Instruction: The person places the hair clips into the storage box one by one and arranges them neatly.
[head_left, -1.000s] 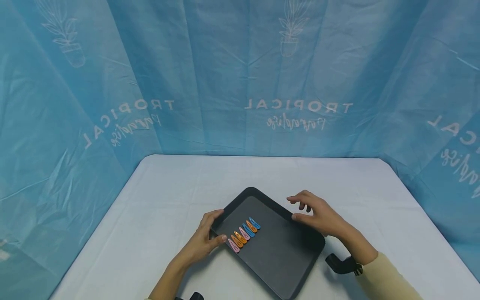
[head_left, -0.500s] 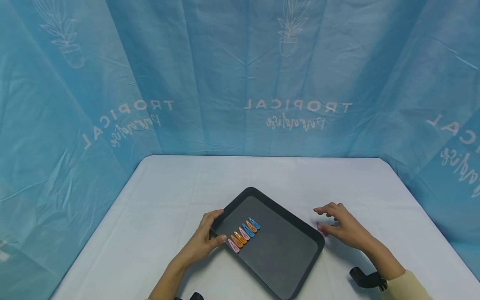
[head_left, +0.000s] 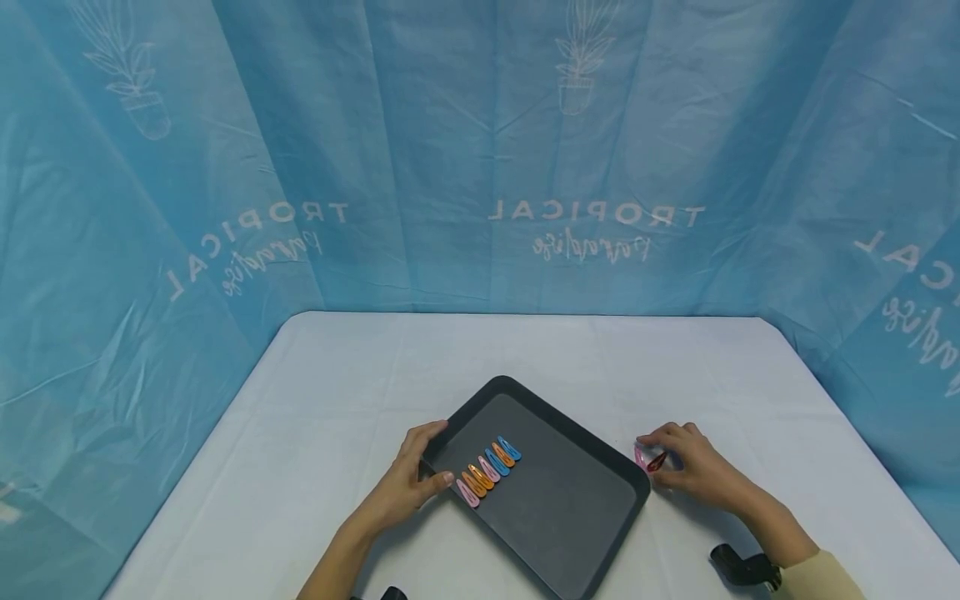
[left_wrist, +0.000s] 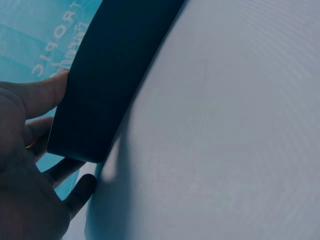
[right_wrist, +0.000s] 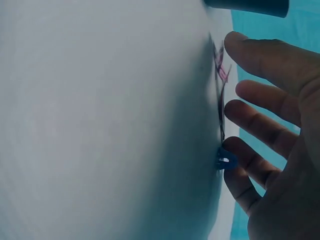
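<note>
My left hand (head_left: 412, 475) grips the left corner of a dark grey tray (head_left: 570, 492), thumb over the near rim and fingers along the outside. Inside the tray, several snap hair clips (head_left: 489, 468) in pink, orange and blue lie side by side in a slanted row. Just off the tray's right corner, my right hand (head_left: 693, 467) reaches down over more hair clips on the table. A red clip (head_left: 657, 462) and a pink clip (head_left: 641, 456) show between its thumb and forefinger, which stand apart. In the right wrist view a blue clip (right_wrist: 226, 159) sits by the lower fingertips.
A white cloth (head_left: 337, 375) covers the table around the tray. Blue printed curtains (head_left: 450, 167) hang behind it and along both sides. A black wrist camera (head_left: 738, 568) sticks out below my right forearm.
My right hand has moved right and toward me, from the tray's far right rim down to the clips beside the tray. My left hand and the tray have stayed still.
</note>
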